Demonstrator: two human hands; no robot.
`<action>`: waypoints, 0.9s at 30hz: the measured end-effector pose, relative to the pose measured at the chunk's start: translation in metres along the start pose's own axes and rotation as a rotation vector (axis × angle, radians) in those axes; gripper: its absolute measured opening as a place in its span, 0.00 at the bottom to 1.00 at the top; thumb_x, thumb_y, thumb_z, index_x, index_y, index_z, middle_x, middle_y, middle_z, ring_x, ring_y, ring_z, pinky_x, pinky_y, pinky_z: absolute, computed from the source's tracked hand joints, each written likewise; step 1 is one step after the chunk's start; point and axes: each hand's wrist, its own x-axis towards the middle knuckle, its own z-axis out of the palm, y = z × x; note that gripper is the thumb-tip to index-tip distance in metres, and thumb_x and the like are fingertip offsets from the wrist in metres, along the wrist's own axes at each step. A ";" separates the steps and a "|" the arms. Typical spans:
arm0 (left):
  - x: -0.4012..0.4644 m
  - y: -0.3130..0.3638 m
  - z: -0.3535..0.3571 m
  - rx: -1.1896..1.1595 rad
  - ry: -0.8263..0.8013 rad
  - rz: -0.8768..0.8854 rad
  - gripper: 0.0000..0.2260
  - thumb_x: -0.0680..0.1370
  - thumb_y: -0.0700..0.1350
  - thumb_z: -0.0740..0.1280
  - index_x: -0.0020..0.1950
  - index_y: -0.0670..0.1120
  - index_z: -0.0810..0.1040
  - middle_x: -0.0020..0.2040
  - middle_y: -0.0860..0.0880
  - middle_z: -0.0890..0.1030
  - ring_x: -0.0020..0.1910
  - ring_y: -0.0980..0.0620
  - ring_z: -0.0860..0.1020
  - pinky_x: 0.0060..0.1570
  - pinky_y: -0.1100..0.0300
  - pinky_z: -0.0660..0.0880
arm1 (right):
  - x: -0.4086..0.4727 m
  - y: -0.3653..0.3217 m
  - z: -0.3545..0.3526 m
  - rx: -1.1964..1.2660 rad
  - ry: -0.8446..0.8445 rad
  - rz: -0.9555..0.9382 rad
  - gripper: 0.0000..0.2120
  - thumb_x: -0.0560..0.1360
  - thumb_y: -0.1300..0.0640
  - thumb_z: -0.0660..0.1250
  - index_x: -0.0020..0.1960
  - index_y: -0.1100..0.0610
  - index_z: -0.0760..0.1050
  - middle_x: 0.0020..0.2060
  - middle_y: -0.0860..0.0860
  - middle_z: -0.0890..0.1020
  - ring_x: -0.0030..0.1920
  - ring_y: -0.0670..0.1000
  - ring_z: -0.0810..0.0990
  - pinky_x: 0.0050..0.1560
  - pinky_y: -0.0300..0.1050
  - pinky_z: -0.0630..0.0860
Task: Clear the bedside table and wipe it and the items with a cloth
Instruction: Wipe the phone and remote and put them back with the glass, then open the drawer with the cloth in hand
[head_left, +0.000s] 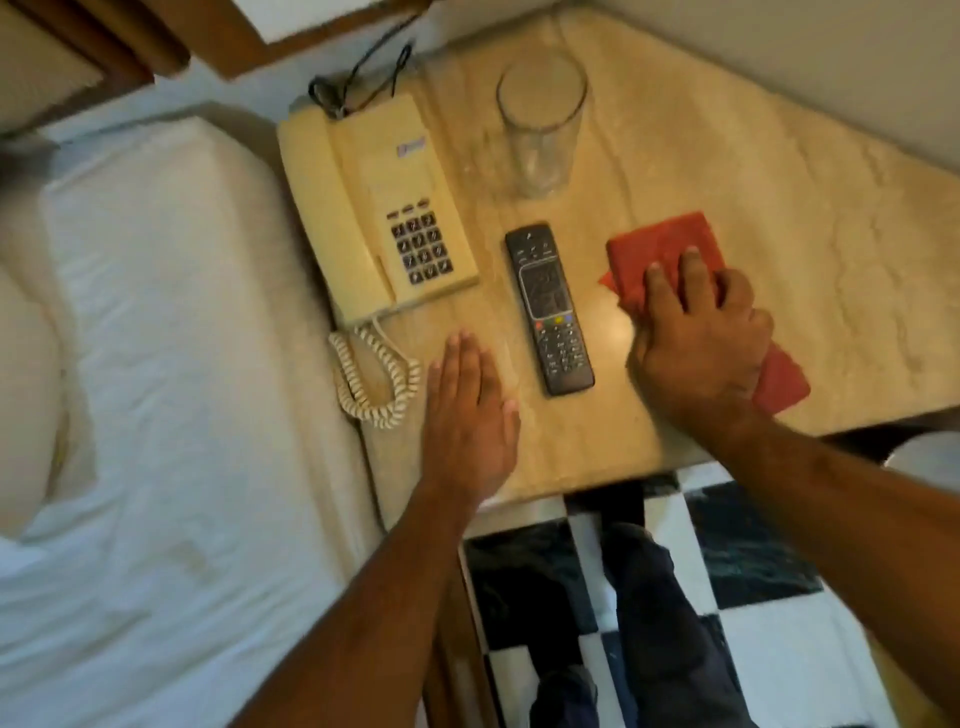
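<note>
Left hand (470, 410) flat, fingers spread; right hand (698, 348) clutching cloth (660, 244); remote (549, 306), phone (374, 208) between.

Remote (549, 308) between telephone (376, 208) and cloth (670, 260); glass (540, 124) behind.

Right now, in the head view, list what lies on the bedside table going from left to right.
Cream corded telephone → left hand lying flat on the marble top → black remote control → right hand pressing the red cloth. The clear drinking glass stands farther back, above the remote, so it is left out.
</note>
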 end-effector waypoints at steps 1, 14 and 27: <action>0.002 0.006 0.001 -0.001 0.007 -0.036 0.31 0.80 0.50 0.50 0.79 0.33 0.59 0.80 0.32 0.56 0.81 0.34 0.52 0.79 0.38 0.51 | 0.002 0.000 0.001 0.000 -0.008 0.010 0.24 0.79 0.46 0.60 0.72 0.54 0.70 0.73 0.60 0.71 0.65 0.69 0.71 0.53 0.60 0.71; 0.007 0.011 0.020 0.053 0.119 -0.106 0.30 0.81 0.50 0.48 0.80 0.36 0.55 0.82 0.36 0.53 0.82 0.39 0.49 0.80 0.44 0.47 | -0.055 0.008 -0.036 0.279 -0.098 -0.149 0.12 0.75 0.47 0.63 0.54 0.52 0.77 0.47 0.55 0.83 0.46 0.61 0.79 0.40 0.50 0.74; 0.011 0.009 0.025 0.107 0.145 -0.114 0.29 0.84 0.53 0.48 0.81 0.38 0.54 0.83 0.37 0.53 0.82 0.40 0.49 0.79 0.43 0.47 | -0.165 -0.029 0.046 0.187 -0.727 -0.239 0.19 0.82 0.44 0.57 0.72 0.44 0.65 0.64 0.58 0.73 0.49 0.64 0.82 0.43 0.54 0.75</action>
